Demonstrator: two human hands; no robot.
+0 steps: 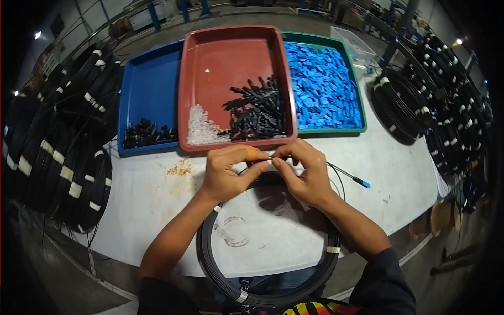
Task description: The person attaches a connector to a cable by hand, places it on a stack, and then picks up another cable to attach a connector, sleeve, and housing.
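My left hand [231, 170] and my right hand [304, 176] meet fingertip to fingertip just in front of the red tray, both pinching a thin black cable [270, 157]. What else may be between the fingertips is too small to tell. An orange wrap covers part of my left index finger. Below both hands lies a coil of black cable [207, 252], bound with white tape and reaching over the table's front edge. To the right of my right hand, a black cable end with a blue connector [362, 182] rests on the table.
The red tray [231, 58] holds black connector parts [257, 107] and small clear pieces [202, 127]. Left is a blue tray [152, 79] with black parts; right, a green tray [362, 123] full of blue clips [323, 86]. Cable coils [58, 152] hang on both sides of the white table [388, 157].
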